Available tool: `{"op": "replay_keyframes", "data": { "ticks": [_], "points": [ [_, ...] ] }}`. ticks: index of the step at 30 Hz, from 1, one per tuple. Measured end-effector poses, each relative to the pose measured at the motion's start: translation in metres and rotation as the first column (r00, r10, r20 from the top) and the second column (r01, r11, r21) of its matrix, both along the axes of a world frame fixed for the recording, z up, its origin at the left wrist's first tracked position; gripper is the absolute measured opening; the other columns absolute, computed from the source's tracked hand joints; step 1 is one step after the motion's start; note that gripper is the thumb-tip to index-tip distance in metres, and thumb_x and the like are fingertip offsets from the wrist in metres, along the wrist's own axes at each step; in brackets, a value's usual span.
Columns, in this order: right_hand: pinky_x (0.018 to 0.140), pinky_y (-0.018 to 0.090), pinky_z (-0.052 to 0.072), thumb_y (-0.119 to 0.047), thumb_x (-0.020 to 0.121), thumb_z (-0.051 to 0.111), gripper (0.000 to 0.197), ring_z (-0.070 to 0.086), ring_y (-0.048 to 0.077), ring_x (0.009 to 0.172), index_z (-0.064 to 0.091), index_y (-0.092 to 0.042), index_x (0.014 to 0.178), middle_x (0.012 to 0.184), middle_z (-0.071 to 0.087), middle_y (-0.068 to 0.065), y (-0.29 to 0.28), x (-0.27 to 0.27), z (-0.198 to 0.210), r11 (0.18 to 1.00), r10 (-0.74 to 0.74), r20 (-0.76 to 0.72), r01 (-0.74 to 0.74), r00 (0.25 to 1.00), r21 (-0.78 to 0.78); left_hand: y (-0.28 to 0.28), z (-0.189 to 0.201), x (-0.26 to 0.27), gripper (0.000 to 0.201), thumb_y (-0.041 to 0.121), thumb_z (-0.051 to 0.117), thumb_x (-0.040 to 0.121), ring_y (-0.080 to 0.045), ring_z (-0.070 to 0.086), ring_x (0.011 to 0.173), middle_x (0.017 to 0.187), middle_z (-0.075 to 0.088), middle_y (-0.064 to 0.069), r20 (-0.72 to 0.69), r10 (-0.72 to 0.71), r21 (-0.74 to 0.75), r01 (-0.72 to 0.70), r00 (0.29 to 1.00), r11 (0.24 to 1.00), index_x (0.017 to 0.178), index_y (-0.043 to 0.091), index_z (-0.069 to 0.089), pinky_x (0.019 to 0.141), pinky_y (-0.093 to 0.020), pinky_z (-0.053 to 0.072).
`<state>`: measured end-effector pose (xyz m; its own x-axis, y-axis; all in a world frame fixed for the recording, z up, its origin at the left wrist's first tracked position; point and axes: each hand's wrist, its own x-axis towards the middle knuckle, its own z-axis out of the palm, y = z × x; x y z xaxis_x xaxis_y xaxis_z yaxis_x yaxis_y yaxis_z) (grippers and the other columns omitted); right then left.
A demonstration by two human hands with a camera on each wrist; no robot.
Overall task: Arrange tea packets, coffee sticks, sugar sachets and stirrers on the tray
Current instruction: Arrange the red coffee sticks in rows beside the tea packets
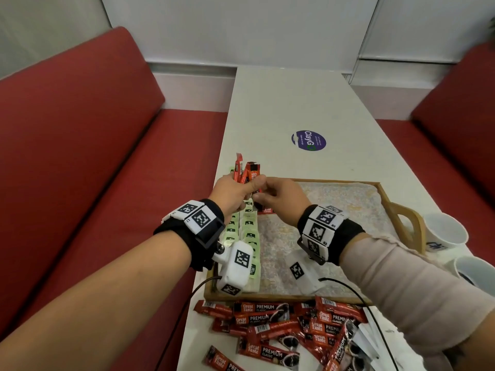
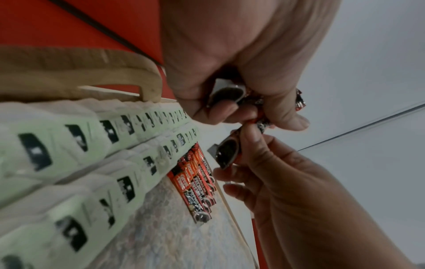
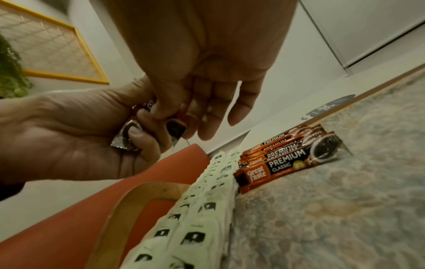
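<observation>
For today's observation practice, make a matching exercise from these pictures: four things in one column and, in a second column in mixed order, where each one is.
Things
1. green tea packets
2. bunch of coffee sticks
3. purple round sticker
4. paper cups

Places
A. on the table beyond the wooden tray
B. held in the left hand, with the right hand pinching one stick
C. in two rows along the tray's left side
D. on the table to the right of the tray

Pairs: 1-C, 2-B, 3-A, 4-D
</observation>
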<state>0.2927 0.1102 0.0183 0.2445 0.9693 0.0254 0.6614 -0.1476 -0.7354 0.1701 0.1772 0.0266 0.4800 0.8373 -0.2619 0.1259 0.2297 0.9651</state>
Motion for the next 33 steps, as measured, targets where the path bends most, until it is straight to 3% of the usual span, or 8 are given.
{"op": "replay_keyframes", "data": {
  "ticks": [2,5,7,10,14,19,24,33],
  "points": [
    [0.062,0.031,0.044,-0.021,0.087,0.065,0.021,0.051,0.016,0.061,0.06,-0.002,0.081,0.071,0.063,0.012,-0.003,0.002,0.003,1.0,-0.003,-0.033,0.003,0.999,-0.003,-0.002,0.003,0.001,0.022,0.028,0.074,0.081,-0.009,0.03,0.046,0.057,0.041,0.003,0.044,0.01,-0.012,-0.01,0.999,1.0,0.083,0.016,0.056,0.041,-0.019,0.028],
    [0.053,0.014,0.039,-0.013,0.087,0.064,0.022,0.047,0.001,0.05,0.053,-0.016,0.068,0.061,0.054,-0.005,-0.009,0.006,0.008,0.999,0.03,-0.105,-0.034,0.994,-0.036,-0.003,0.005,0.001,0.013,0.02,0.073,0.082,-0.007,0.028,0.043,0.054,0.041,0.005,0.068,0.02,0.018,-0.022,0.997,1.0,0.084,0.019,0.06,0.038,-0.017,0.025],
    [0.055,0.01,0.041,-0.005,0.086,0.065,0.03,0.05,0.003,0.054,0.049,-0.023,0.067,0.061,0.051,-0.008,-0.012,0.009,0.008,0.998,0.033,-0.128,-0.039,0.991,-0.046,-0.003,0.004,0.001,0.013,0.02,0.073,0.081,-0.008,0.026,0.042,0.051,0.041,0.007,0.06,0.032,0.037,-0.034,0.998,0.999,0.083,0.018,0.061,0.037,-0.018,0.023],
    [0.068,0.025,0.053,0.003,0.082,0.065,0.032,0.06,0.015,0.066,0.051,-0.023,0.074,0.069,0.058,0.0,-0.016,0.014,0.006,0.999,0.004,-0.18,-0.013,0.984,-0.05,-0.005,0.005,0.003,0.018,0.02,0.075,0.08,-0.004,0.028,0.035,0.045,0.043,0.01,0.047,0.046,0.061,-0.048,0.998,0.997,0.076,0.019,0.057,0.035,-0.016,0.025],
    [0.074,0.03,0.051,-0.003,0.081,0.069,0.025,0.059,0.014,0.068,0.055,-0.022,0.074,0.075,0.063,0.002,-0.017,0.028,-0.001,0.994,-0.09,-0.074,0.084,0.993,-0.071,-0.006,0.011,0.002,0.014,0.025,0.071,0.084,-0.002,0.032,0.039,0.05,0.045,0.013,0.056,0.048,0.048,-0.051,0.997,0.998,0.084,0.019,0.058,0.041,-0.014,0.028],
    [0.077,0.023,0.04,-0.008,0.082,0.069,0.009,0.059,0.017,0.084,0.067,-0.014,0.089,0.084,0.062,-0.001,-0.02,0.05,-0.008,0.97,-0.114,0.152,0.143,0.982,-0.198,0.0,0.01,-0.001,0.025,0.046,0.06,0.088,-0.006,0.031,0.054,0.071,0.039,0.003,0.027,0.095,-0.069,-0.093,0.995,0.993,0.095,0.023,0.056,0.046,-0.016,0.031],
    [0.08,0.025,0.044,-0.007,0.082,0.068,0.011,0.064,0.02,0.092,0.068,-0.016,0.088,0.087,0.066,0.0,-0.019,0.053,-0.016,0.914,-0.033,0.303,0.152,0.952,-0.376,0.004,0.006,-0.003,0.024,0.045,0.058,0.09,-0.007,0.029,0.053,0.066,0.035,0.003,0.015,0.11,-0.088,-0.108,0.994,0.99,0.094,0.022,0.055,0.046,-0.016,0.031],
    [0.092,0.033,0.049,-0.013,0.087,0.064,0.016,0.063,0.024,0.1,0.071,-0.013,0.101,0.107,0.069,0.007,-0.007,0.045,-0.016,0.89,0.029,0.406,0.162,0.913,-0.427,0.007,0.004,-0.005,0.025,0.044,0.06,0.089,-0.006,0.034,0.055,0.067,0.039,0.004,-0.012,0.104,-0.132,-0.104,0.995,0.986,0.097,0.021,0.055,0.047,-0.015,0.035]
  ]
}}
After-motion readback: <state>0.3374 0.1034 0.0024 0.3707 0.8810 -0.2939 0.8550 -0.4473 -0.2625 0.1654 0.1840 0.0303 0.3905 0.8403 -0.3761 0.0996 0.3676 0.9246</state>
